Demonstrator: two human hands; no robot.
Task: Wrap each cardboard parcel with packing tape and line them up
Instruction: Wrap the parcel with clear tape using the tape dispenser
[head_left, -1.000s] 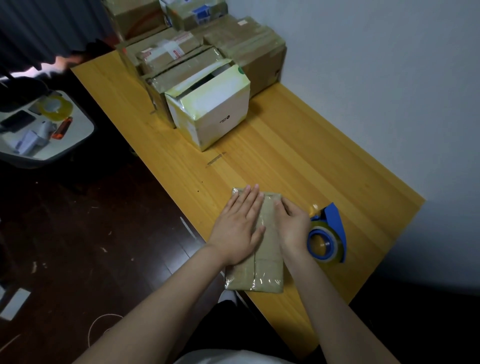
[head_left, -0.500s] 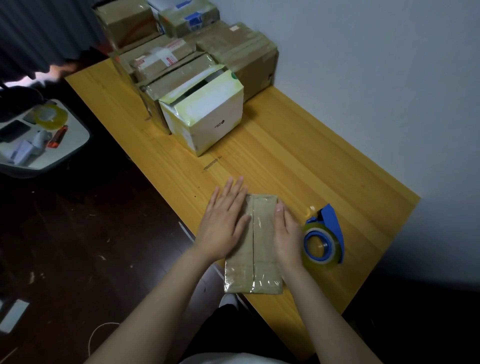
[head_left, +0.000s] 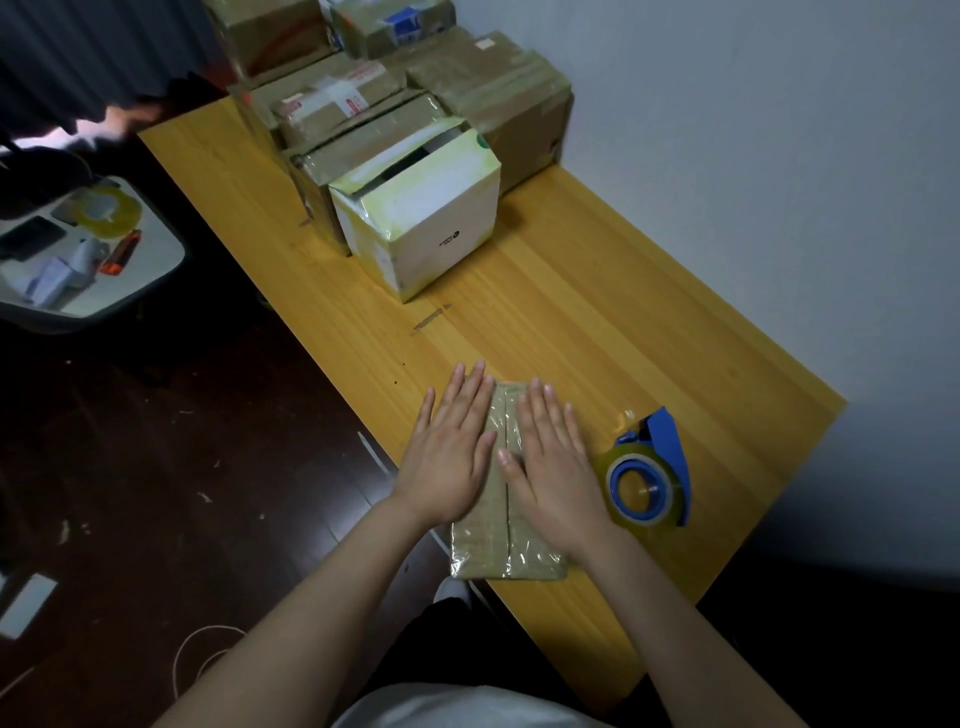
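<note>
My cardboard parcel (head_left: 506, 551) lies flat at the near edge of the wooden table (head_left: 623, 338), already skinned in clear tape, its long seam running away from me; both my hands rest on top of it, palms down, fingers straight and together, gripping nothing. My left hand (head_left: 452, 452) covers the left half, its fingertips reaching past the far end; my right hand (head_left: 550, 457) now lies spread over the right half, where half a second ago it ran narrow along the right edge. The parcel itself has not shifted. Just right of my right hand sits the blue tape dispenser (head_left: 649, 478) with its clear roll, in the same spot as before. Farther off, toward the left, stands a white box (head_left: 415, 218) with its top partly open; behind it, at the far end against the wall, taped brown parcels (head_left: 493, 88) are crowded together. Off the table to the left, a grey tray (head_left: 156, 270) holds a roll of tape (head_left: 109, 208) and small items.
</note>
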